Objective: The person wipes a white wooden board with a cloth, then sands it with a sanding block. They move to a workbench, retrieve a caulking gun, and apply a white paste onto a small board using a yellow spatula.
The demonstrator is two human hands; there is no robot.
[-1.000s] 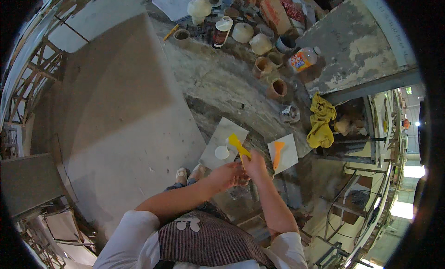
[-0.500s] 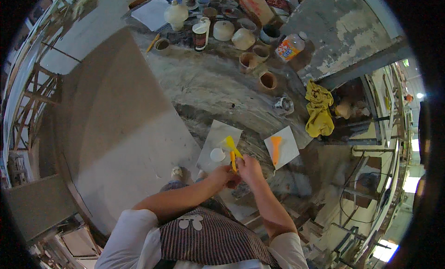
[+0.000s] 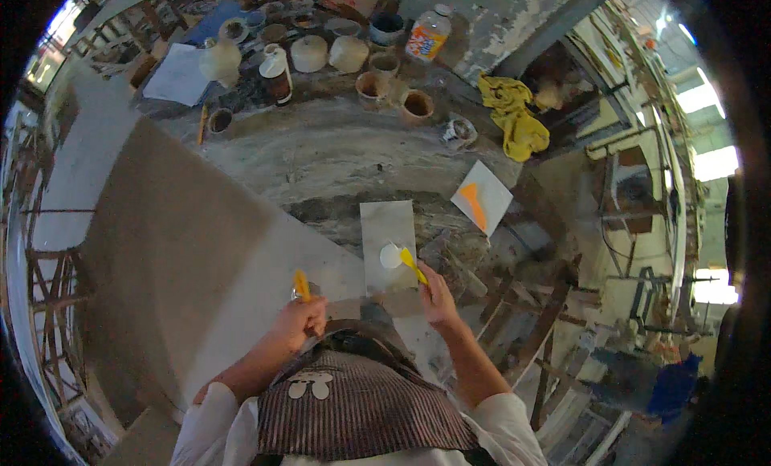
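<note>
My left hand [image 3: 303, 317] is closed around an orange-yellow tool [image 3: 301, 284], a short flat piece standing up from the fist; its kind is unclear. My right hand [image 3: 438, 299] grips a small yellow plastic scraper [image 3: 412, 264] by its narrow end. The scraper's wide end is at the right edge of a round white patch or disc [image 3: 390, 256]; whether it touches cannot be made out. Under the white round lies a pale grey rectangular board [image 3: 387, 219]. To the right, an orange scraper [image 3: 474, 207] rests on a white square tile [image 3: 495, 195].
On the stained worktable [image 3: 313, 165], a dark cup with a white top [image 3: 275, 75], several pots [image 3: 418, 105], a bottle [image 3: 428, 34] and paper [image 3: 174, 74] stand or lie at the back. A yellow cloth [image 3: 522, 129] hangs right. A large board [image 3: 201, 249] spreads left.
My hands, together half a second ago, are now apart. The left has moved left with its orange-yellow tool; the right keeps the yellow scraper beside the white round. The view has shifted.
</note>
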